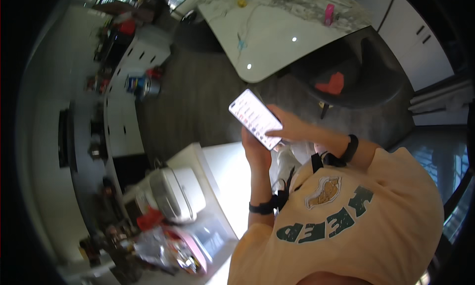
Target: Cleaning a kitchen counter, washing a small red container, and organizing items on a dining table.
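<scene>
A smartphone [252, 116] with a lit screen is held tilted in front of my torso, above the floor. The screen shows rows of small items too blurred to tell. My left hand [256, 149] grips the phone along its lower left side, with most of the fingers hidden beneath it. From the right, my right hand [291, 125] grasps the opposite edge, and one digit lies over the lower part of the screen. Each wrist wears a dark band, one on the left [264, 206] and one on the right [350, 147].
Ahead stands a marble-patterned table [267, 59] bearing a pink box [329, 14] and a small yellow object [242, 3]. A dark chair [374, 77] with a red item [333, 84] sits at its right. To the left are a white appliance [178, 194], a cluttered counter and white cabinets [124, 118].
</scene>
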Available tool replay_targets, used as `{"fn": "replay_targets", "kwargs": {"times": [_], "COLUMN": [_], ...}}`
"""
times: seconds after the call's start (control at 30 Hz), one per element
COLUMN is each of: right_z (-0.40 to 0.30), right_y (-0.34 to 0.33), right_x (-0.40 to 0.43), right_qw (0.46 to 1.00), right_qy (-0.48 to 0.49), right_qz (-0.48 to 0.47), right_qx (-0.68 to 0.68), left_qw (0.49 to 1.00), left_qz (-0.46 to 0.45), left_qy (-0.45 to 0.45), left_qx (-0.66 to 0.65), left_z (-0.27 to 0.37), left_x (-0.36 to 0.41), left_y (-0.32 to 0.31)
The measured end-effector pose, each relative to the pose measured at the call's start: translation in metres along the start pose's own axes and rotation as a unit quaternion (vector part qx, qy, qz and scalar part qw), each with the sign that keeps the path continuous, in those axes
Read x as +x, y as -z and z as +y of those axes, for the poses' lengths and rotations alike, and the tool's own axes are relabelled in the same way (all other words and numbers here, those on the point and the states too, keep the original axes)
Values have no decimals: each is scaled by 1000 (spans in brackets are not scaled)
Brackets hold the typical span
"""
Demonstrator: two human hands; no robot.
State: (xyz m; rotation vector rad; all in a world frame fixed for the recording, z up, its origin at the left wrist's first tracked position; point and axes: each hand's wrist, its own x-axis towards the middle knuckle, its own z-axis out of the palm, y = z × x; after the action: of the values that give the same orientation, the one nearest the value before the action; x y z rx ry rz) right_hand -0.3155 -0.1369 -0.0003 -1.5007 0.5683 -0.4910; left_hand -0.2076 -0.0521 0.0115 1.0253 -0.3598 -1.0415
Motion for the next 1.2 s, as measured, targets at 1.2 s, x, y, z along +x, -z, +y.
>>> {"fn": "replay_targets", "kwargs": {"times": [1.2], "right_z": [-39], "right_y": [-138], "right_x": [678], "right_qw": [983], "right_qy": [-12], "right_qz": [-182], "right_qx": [32], "left_qw": [1000], "left_qz": [15], "left_qy": [1], "left_qx": [1], "left_z": [287], "left_x": [528], "left_y": [273]}}
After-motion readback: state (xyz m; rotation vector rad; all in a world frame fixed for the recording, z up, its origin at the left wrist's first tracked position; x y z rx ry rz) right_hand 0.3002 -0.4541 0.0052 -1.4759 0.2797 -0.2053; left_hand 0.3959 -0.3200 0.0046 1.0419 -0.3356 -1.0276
